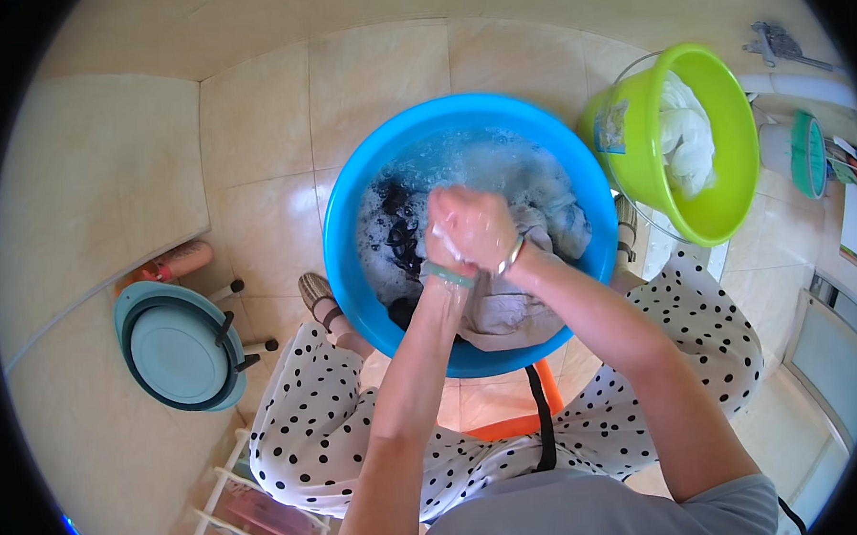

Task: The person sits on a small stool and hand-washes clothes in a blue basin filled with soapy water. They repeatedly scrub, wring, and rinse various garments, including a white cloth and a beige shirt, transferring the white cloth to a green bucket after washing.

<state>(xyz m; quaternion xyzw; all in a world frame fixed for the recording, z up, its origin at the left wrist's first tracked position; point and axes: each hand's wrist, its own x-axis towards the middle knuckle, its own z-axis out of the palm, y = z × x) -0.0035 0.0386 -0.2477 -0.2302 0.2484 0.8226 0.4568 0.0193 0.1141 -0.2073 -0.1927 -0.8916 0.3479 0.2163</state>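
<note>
Soapy water and laundry fill a large blue basin (340,252) in front of me. Over its middle, my left hand (446,219) and my right hand (486,231) are closed and pressed together, wet with suds and a little blurred. Whatever lies between them is hidden by the fingers. Just below my hands a light grey cloth (512,316) bulges against the near side of the basin. Dark cloth (404,245) lies in the foam on the left, and more pale wet cloth (568,225) on the right.
A lime-green bucket (734,149) with white cloth (686,137) inside stands tilted at the right. Folded grey-green basins (179,355) lean by the left wall. An orange stool (507,427) shows between my legs; a white rack (214,511) stands lower left.
</note>
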